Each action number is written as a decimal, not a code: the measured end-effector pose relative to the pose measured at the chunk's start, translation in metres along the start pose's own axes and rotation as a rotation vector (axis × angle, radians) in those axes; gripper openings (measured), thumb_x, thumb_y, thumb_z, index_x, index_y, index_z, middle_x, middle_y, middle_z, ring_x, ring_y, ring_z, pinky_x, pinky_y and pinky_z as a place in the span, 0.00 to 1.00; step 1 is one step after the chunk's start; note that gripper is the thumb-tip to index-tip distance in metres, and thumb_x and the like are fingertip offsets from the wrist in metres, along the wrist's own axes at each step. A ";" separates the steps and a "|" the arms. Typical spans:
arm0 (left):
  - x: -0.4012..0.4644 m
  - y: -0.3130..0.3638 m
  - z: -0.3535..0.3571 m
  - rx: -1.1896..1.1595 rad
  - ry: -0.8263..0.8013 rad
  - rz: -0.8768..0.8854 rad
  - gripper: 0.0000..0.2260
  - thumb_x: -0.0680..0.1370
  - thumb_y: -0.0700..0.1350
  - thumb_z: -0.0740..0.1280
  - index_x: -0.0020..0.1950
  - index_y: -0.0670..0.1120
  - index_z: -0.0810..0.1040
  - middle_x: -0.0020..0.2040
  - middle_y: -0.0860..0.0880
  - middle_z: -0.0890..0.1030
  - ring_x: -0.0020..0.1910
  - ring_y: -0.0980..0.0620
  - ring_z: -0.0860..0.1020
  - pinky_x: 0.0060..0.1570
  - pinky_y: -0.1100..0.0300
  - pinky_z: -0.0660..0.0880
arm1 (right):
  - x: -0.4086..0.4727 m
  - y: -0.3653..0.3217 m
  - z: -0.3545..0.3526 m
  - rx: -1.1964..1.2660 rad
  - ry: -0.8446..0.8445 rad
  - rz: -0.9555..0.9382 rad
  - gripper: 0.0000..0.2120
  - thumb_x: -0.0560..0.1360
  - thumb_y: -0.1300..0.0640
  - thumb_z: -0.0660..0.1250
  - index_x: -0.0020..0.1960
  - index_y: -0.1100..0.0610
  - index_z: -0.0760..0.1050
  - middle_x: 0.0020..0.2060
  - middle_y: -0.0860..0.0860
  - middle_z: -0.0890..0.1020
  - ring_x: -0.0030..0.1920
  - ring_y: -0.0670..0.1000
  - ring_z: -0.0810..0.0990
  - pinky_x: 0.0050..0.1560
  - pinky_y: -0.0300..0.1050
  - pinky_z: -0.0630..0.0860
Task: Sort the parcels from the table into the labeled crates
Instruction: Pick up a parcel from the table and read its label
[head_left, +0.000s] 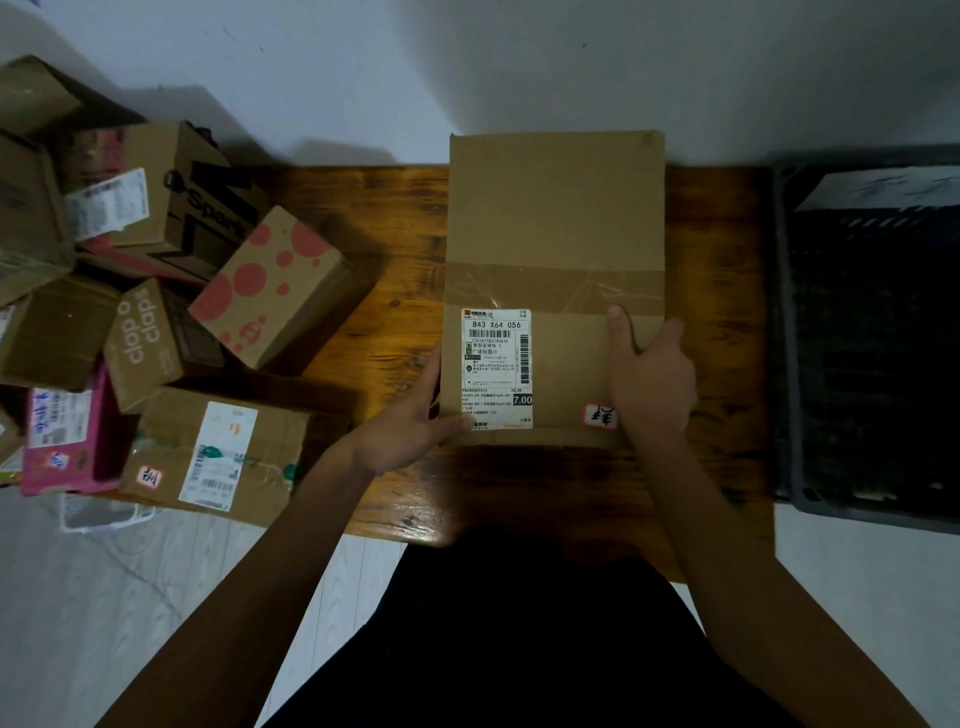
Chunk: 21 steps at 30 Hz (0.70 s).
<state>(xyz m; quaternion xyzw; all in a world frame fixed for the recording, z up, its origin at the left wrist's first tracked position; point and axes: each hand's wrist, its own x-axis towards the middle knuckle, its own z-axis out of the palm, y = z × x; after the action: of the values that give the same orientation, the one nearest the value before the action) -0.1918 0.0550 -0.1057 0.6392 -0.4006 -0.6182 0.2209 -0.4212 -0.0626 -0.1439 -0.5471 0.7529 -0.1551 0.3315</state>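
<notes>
A large flat cardboard parcel (556, 218) lies in the middle of the wooden table (395, 270), with a white shipping label and a small red-edged sticker near its front edge. My left hand (410, 431) holds the parcel's front left corner, thumb on top and fingers along the left side. My right hand (649, 374) rests on the parcel's top near the front right, with the thumb and fingers fairly straight. A dark plastic crate (784, 332) stands at the right end of the table.
Several more parcels are heaped at the left: a red-dotted box (270, 286), a "clop o claps" box (143, 343), a labeled flat box (218, 457), a pink parcel (67, 436). Pale floor lies in front, a white wall behind.
</notes>
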 end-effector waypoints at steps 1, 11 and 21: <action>0.000 -0.001 0.000 -0.004 0.000 0.001 0.44 0.80 0.33 0.67 0.81 0.58 0.40 0.78 0.57 0.63 0.76 0.57 0.64 0.76 0.51 0.63 | 0.000 0.000 0.000 0.005 -0.001 -0.002 0.29 0.81 0.34 0.56 0.66 0.59 0.66 0.43 0.51 0.75 0.44 0.52 0.74 0.44 0.48 0.71; 0.004 0.001 0.006 -0.169 0.211 0.007 0.33 0.78 0.40 0.71 0.79 0.56 0.61 0.67 0.58 0.77 0.65 0.61 0.76 0.60 0.61 0.78 | 0.000 0.000 0.000 0.019 -0.013 0.003 0.29 0.81 0.34 0.55 0.67 0.59 0.66 0.42 0.49 0.74 0.45 0.52 0.74 0.47 0.50 0.73; 0.036 0.021 0.014 0.118 0.624 -0.063 0.14 0.79 0.61 0.67 0.54 0.53 0.73 0.50 0.57 0.80 0.50 0.54 0.81 0.51 0.48 0.79 | -0.001 0.002 -0.001 0.048 -0.017 0.004 0.31 0.82 0.35 0.56 0.72 0.59 0.65 0.45 0.50 0.73 0.47 0.51 0.72 0.50 0.49 0.70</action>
<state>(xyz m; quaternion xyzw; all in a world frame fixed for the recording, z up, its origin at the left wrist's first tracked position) -0.2137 0.0172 -0.1135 0.8218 -0.3284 -0.3746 0.2764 -0.4230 -0.0615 -0.1439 -0.5386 0.7473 -0.1679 0.3511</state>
